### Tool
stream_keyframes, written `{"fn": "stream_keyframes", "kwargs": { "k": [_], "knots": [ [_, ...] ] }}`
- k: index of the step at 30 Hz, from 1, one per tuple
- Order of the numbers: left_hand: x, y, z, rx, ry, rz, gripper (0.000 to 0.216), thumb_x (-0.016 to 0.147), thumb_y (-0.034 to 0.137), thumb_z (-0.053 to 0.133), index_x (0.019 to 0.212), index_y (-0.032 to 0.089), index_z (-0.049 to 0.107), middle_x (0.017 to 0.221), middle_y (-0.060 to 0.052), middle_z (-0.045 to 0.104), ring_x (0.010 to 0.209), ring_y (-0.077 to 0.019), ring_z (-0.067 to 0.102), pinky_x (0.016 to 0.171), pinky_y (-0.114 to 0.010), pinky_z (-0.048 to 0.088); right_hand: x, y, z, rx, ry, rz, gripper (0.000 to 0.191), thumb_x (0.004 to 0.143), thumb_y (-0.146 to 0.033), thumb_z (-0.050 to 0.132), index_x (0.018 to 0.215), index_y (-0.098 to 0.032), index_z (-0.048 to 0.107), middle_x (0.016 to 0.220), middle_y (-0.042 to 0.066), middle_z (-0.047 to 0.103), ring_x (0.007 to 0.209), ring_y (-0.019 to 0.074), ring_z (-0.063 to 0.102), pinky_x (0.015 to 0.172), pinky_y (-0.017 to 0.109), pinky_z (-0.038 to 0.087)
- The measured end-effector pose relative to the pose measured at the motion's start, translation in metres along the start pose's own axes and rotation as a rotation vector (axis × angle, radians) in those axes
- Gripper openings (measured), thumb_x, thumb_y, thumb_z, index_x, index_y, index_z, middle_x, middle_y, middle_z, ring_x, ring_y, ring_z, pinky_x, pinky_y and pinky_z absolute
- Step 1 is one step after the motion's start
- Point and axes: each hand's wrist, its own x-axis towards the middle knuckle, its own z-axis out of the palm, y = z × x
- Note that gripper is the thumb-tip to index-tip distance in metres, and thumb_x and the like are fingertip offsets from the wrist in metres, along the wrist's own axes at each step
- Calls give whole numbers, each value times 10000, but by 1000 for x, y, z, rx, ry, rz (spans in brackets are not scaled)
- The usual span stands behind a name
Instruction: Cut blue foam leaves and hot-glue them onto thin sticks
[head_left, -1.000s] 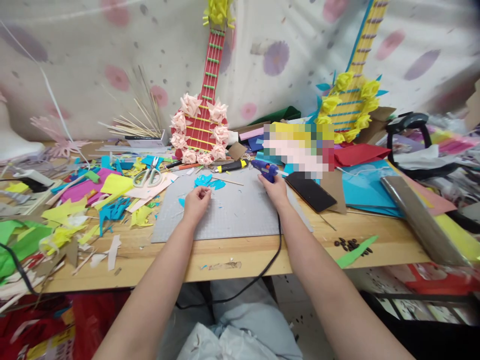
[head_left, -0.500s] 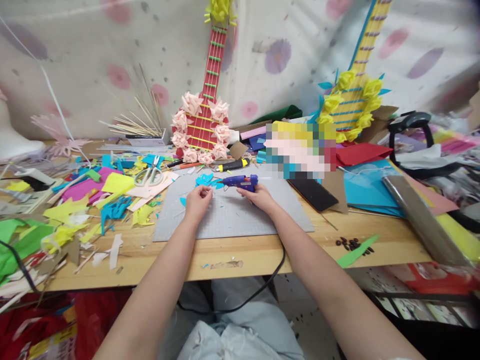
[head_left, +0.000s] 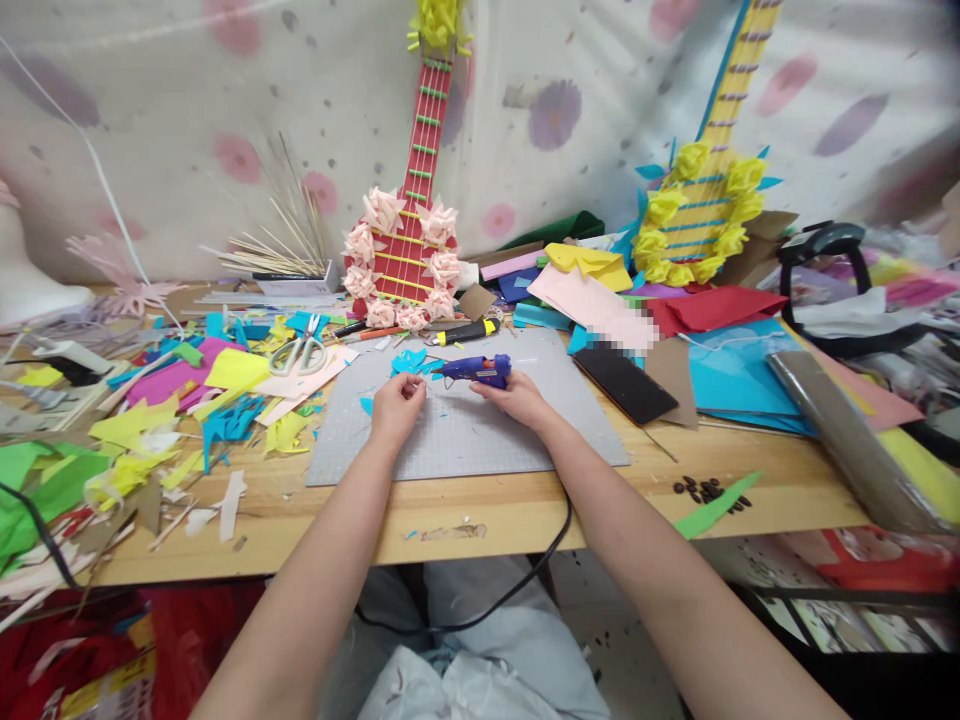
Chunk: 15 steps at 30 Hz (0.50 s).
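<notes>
My right hand grips a blue hot glue gun, held level with its nozzle pointing left. The nozzle sits just above the fingertips of my left hand. Those left fingers are pinched together; what they hold is too small and covered to make out. Blue paper pieces show right behind the left hand, on the grey cutting mat. One small blue paper scrap rests by the left wrist. From the glue gun's side a black cord hangs over the table edge.
Behind the mat stand a red paper guitar with pink roses and a yellow one. Scissors lie among paper scraps at left. A yellow-black utility knife is at the mat's back; a black phone lies at right.
The glue gun has shifted slightly left and down, and tilts a little differently in my right hand. My left hand stays in nearly the same place.
</notes>
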Motion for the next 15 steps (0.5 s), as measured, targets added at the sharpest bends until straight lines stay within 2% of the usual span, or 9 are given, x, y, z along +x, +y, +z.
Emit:
{"fn": "stream_keyframes", "kwargs": {
  "k": [7, 15],
  "knots": [
    [-1, 2, 0, 14, -6, 0, 176, 695, 331, 517, 729, 181, 603, 576, 21, 532, 538, -105, 478, 555, -225, 372, 2, 3, 0, 5, 30, 17, 439, 624, -520, 610, 905, -187, 660, 710, 5, 614, 664, 142, 534, 635, 251, 409],
    [0, 1, 0, 5, -14, 1, 173, 696, 333, 519, 728, 183, 597, 590, 19, 536, 548, -104, 480, 567, -225, 377, 0, 0, 0, 13, 6, -5, 410, 636, -493, 610, 897, -181, 668, 690, 5, 612, 671, 150, 541, 635, 255, 412]
  ]
}}
